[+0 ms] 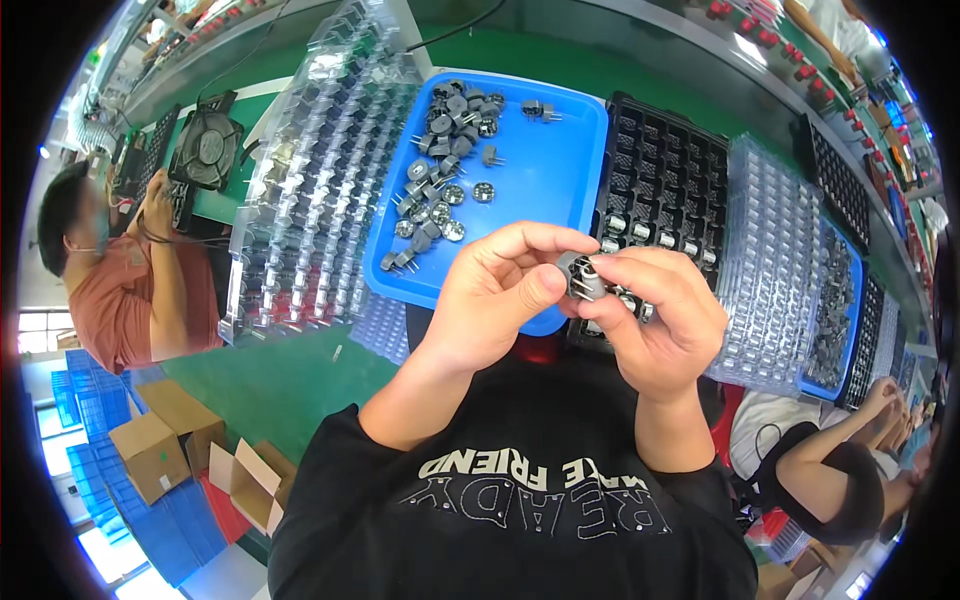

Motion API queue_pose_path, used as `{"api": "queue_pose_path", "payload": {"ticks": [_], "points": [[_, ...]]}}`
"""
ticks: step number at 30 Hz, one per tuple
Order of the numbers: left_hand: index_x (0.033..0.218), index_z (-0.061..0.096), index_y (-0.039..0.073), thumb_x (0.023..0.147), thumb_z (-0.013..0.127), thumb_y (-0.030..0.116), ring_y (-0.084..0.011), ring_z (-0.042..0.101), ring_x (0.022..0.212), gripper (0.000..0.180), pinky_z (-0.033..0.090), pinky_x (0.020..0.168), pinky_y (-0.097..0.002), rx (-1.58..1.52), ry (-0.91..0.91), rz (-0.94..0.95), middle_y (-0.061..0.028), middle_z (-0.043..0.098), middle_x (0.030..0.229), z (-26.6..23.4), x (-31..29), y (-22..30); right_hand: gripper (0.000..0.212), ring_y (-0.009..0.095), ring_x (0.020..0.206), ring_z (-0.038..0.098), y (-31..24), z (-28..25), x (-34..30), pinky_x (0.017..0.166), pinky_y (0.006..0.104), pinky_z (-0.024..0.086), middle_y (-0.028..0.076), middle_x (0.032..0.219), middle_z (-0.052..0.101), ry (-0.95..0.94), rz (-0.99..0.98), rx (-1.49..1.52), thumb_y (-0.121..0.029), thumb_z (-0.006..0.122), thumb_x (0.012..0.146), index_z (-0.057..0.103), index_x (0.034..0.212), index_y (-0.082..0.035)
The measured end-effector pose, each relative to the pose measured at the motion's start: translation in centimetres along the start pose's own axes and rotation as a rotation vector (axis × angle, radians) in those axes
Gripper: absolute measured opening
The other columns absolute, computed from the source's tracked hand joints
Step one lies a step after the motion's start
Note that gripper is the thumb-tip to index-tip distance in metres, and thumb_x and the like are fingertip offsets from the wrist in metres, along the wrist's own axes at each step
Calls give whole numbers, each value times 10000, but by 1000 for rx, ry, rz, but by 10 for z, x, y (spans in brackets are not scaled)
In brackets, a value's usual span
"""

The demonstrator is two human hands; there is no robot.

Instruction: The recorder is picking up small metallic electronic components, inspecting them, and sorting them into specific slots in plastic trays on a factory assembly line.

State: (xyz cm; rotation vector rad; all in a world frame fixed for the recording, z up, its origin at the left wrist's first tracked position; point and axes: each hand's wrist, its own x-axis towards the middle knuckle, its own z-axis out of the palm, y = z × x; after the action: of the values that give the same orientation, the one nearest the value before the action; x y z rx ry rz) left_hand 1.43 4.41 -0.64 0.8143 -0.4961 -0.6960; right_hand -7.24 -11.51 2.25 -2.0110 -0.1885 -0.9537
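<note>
My left hand (500, 285) and my right hand (655, 310) meet over the near edge of a blue tray (545, 165). Together they pinch a small grey cylindrical part with metal pins (580, 275), thumb and fingers of both hands on it. My right hand also seems to hold further small parts near its palm (632, 305). A heap of the same grey parts (440, 150) lies in the tray's left half. Just behind my right hand stands a black compartment tray (665, 175) with a row of parts set in it.
Stacks of clear plastic trays stand at left (325, 170) and right (775, 260). A second blue tray of parts (835, 310) lies far right. A person in an orange shirt (125, 290) works at left by a black fan (207, 148). Cardboard boxes (160, 440) sit on the floor.
</note>
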Motion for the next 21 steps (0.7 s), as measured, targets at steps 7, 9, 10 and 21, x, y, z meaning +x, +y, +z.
{"api": "queue_pose_path", "payload": {"ticks": [7, 9, 10, 21], "points": [[1252, 614, -59, 981, 689, 152, -185, 677, 1004, 351, 598, 854, -329, 32, -25, 38, -135, 675, 1164, -6, 0, 3, 306, 230, 823, 703, 3, 8, -3, 727, 309, 567, 128, 918, 734, 2, -23, -29, -132, 877, 751, 747, 995, -1], [1253, 613, -59, 981, 690, 152, -182, 677, 1003, 353, 595, 856, -323, 34, -35, 21, -133, 679, 1157, -9, 0, 2, 307, 223, 800, 703, 4, 10, -3, 698, 307, 579, 125, 904, 732, 17, -30, -18, -111, 879, 740, 750, 998, -5], [1253, 613, -60, 980, 692, 152, -179, 677, 1003, 355, 591, 859, -317, 42, -50, 7, -130, 683, 1149, -10, -1, 2, 309, 222, 802, 703, 5, 11, -4, 697, 307, 578, 123, 904, 731, 14, -33, -24, -108, 881, 739, 750, 999, -4], [1211, 613, -44, 926, 722, 17, -168, 676, 1024, 311, 558, 910, -301, 119, 18, 3, -135, 690, 1165, -10, 0, -6, 188, 240, 830, 697, 6, 6, -8, 754, 319, 553, 126, 898, 717, -22, 110, -32, 16, 816, 721, 708, 872, -17]]}}
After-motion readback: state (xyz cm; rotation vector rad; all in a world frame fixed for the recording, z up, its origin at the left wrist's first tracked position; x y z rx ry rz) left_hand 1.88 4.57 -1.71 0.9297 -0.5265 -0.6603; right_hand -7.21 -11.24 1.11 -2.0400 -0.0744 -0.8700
